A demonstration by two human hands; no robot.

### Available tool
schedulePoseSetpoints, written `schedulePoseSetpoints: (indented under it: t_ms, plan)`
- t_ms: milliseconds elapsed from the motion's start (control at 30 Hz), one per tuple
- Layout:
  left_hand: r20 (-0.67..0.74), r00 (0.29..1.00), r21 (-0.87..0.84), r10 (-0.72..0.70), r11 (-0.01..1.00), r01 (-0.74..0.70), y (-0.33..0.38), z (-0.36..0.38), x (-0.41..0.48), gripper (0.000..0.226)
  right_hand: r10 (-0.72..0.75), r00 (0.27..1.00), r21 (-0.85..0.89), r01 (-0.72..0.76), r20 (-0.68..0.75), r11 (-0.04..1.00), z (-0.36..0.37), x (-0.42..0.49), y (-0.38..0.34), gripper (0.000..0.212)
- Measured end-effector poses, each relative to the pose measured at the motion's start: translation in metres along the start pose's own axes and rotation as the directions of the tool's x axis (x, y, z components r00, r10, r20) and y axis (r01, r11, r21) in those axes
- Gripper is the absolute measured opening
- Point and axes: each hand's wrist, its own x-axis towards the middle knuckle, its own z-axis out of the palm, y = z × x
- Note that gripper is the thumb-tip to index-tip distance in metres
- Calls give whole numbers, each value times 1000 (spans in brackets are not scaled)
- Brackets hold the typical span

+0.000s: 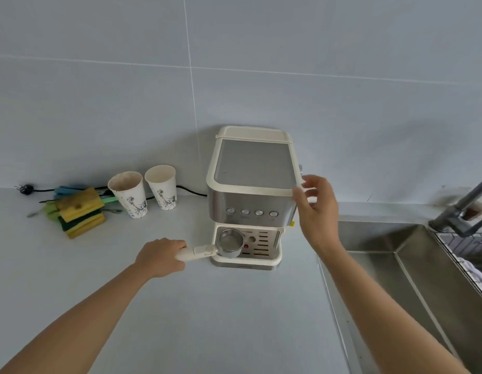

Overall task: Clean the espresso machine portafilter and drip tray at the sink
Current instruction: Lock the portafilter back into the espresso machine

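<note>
Left hand [160,256] closed around the cream handle of the portafilter [229,243], metal basket held over the drip tray [257,253] at the near base of the espresso machine [253,190]. Right hand [316,211] spread open against the right top corner of the machine, thumb on the front edge, nothing grasped. Steel sink [412,279] to the right. Two paper cups [144,193] and sponges [78,211] far left on the counter [221,319].
</note>
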Motion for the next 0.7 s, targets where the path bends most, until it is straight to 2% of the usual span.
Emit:
schedulePoseSetpoints:
  t_ms: [100,267,500,700]
  plan:
    - [-28,1000,-33,-1,999,0,2,-1,12,12,-36,998,-204,47,60,978,7,36,-7,40]
    - [-64,998,-68,-2,998,-3,3,-4,30,13,89,953,-452,54,290,890,26,65,0,41]
    - [-53,999,-55,-4,998,1,7,-14,43,16,169,928,-508,25,332,861,30,65,0,46]
    - [-37,999,-39,-2,999,0,17,-18,57,28,165,925,-483,22,341,875,29,67,0,48]
